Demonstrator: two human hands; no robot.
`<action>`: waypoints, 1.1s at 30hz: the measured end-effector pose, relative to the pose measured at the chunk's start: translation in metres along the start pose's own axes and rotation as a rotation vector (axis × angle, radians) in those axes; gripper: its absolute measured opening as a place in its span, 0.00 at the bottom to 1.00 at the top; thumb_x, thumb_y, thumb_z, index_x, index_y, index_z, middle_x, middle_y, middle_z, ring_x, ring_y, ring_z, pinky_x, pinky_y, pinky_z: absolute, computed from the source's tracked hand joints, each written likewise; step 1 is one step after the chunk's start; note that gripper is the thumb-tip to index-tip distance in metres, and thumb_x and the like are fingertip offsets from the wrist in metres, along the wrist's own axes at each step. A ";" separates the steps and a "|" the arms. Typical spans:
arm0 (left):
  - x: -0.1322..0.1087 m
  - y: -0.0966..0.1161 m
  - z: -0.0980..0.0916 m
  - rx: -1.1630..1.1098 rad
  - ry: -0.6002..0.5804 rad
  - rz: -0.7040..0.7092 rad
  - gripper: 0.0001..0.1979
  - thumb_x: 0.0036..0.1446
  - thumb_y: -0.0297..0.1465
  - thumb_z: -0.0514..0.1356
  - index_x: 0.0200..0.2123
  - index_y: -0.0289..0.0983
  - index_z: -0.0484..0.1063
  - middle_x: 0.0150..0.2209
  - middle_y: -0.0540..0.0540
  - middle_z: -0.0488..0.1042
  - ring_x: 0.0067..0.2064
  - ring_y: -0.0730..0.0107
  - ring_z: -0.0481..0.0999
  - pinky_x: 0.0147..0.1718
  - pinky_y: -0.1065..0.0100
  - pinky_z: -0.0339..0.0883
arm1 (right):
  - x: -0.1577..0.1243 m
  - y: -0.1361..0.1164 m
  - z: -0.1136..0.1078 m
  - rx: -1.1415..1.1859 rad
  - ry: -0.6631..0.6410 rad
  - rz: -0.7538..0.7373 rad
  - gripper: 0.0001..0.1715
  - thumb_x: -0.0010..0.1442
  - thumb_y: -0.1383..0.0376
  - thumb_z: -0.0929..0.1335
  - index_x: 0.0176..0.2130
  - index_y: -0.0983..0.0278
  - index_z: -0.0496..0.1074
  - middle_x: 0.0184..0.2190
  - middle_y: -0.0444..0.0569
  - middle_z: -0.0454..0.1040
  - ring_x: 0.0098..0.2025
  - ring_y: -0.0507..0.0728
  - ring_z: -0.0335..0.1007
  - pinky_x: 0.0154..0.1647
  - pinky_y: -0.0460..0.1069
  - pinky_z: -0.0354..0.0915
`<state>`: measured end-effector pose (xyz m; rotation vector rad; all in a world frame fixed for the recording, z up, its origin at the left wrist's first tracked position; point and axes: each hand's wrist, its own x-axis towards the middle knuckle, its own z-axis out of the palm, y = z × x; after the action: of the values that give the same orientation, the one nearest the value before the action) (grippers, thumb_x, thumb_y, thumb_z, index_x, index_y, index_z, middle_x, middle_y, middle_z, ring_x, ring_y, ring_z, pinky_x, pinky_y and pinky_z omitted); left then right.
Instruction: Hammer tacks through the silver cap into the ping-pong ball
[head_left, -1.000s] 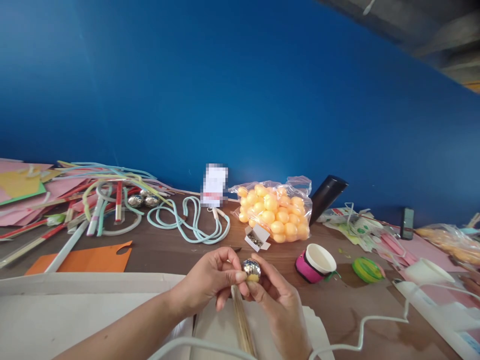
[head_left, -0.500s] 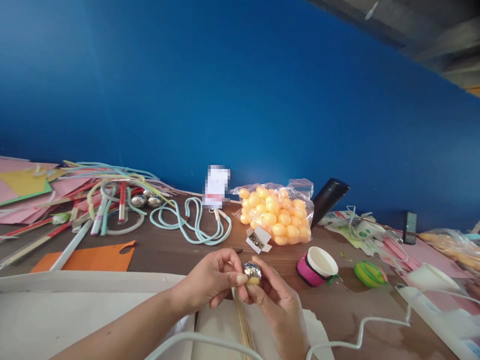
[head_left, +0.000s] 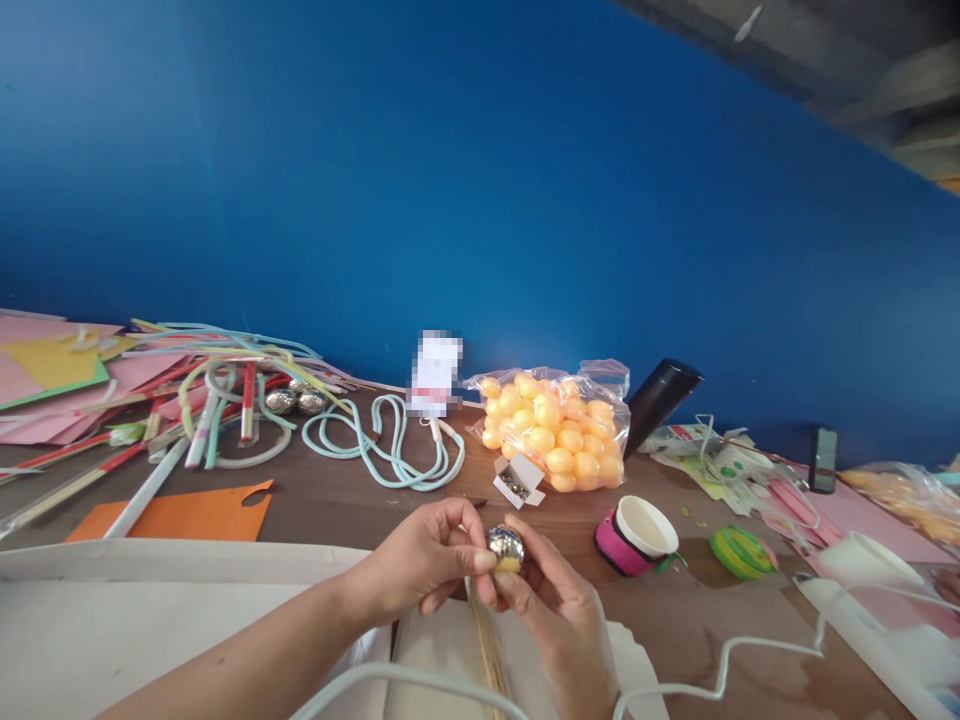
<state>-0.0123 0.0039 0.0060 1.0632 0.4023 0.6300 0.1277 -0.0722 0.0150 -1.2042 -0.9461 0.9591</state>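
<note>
A shiny silver ball [head_left: 506,545] is held up between my two hands, low in the middle of the view. My right hand [head_left: 562,610] grips it from the right, thumb below and index finger behind its upper edge. From the other side my left hand [head_left: 435,555] closes on it, the thumb tip against its left edge. Whether anything small sits under the left fingertips is hidden. Just beyond the hands stands a small open box [head_left: 519,482] of tiny metal pieces. Thin wooden sticks [head_left: 487,650] lie beneath my hands.
Behind the box lies a clear bag of orange balls [head_left: 555,430]. A white cup with a pink band [head_left: 637,535] and a green-yellow roll [head_left: 742,552] stand to the right. A light blue lanyard [head_left: 390,450], more silver balls [head_left: 311,402] and tubes are left. A white cable [head_left: 727,660] crosses the front.
Both hands keep the same hold on the silver ball. The whole view has shifted very slightly; nothing on the table has visibly moved.
</note>
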 end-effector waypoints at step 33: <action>0.001 -0.005 -0.005 -0.036 -0.043 -0.008 0.10 0.51 0.31 0.61 0.29 0.36 0.59 0.24 0.45 0.78 0.10 0.86 0.56 0.07 0.80 0.42 | 0.001 0.008 -0.009 -0.047 -0.085 0.017 0.21 0.50 0.63 0.72 0.46 0.59 0.74 0.36 0.47 0.74 0.32 0.55 0.70 0.30 0.46 0.70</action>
<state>-0.0131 0.0067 -0.0006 1.0387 0.3567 0.6046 0.1361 -0.0731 0.0063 -1.2205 -1.0327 1.0132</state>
